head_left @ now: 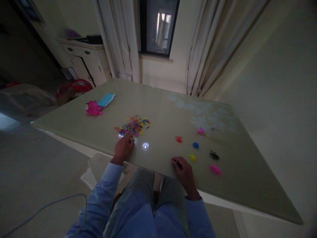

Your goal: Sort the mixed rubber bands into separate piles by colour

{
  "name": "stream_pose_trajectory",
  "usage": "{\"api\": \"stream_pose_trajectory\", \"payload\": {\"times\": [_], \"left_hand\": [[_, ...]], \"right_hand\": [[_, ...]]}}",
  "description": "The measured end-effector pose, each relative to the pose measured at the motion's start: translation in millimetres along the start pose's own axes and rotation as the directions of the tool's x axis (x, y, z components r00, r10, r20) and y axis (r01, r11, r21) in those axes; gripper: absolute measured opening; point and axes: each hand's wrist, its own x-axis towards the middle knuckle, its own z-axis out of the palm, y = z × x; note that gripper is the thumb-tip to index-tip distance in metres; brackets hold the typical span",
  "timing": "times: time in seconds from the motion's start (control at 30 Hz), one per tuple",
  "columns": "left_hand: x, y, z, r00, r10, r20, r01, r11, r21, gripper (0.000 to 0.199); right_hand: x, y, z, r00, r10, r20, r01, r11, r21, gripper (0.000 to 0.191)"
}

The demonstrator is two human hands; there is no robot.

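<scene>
A mixed pile of small, thin coloured pieces that look like rubber bands (133, 127) lies on the table. My left hand (123, 147) rests at the pile's near edge, its fingers drawn together; what is in them is hidden. My right hand (182, 170) is curled low over the table's front edge, thumb and fingers pinched, with something dark and unclear there. Small single-colour heaps lie around it: a yellow heap (192, 158) closest, a red heap (178, 139), a blue heap (195, 145), a black heap (214, 155), a near pink heap (215, 170) and a far pink heap (200, 131).
A blue face mask (106, 99) lies beside a crumpled pink piece (94, 108) at the table's far left. The glossy table (158, 109) reflects a bright light. Behind it stand a white cabinet (83, 61) and curtains (119, 39). A cable (49, 205) hangs at lower left.
</scene>
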Motion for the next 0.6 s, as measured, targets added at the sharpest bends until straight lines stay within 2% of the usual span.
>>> {"api": "stream_pose_trajectory", "payload": {"times": [0.23, 0.43, 0.6], "left_hand": [[5, 6, -5.6, 0.997, 0.052, 0.053, -0.056, 0.996, 0.068, 0.031], [5, 10, -3.0, 0.995, 0.014, 0.097, -0.030, 0.984, 0.173, 0.036], [5, 11, 0.4, 0.996, 0.013, 0.087, -0.033, 0.973, 0.229, 0.037]], "right_hand": [[1, -2, 0, 1.000, -0.024, -0.012, 0.024, 1.000, -0.004, 0.018], [0, 0, 0, 0.999, -0.042, -0.024, 0.041, 0.999, -0.010, 0.016], [0, 0, 1, 0.999, -0.034, -0.019, 0.034, 0.999, -0.004, 0.016]]}}
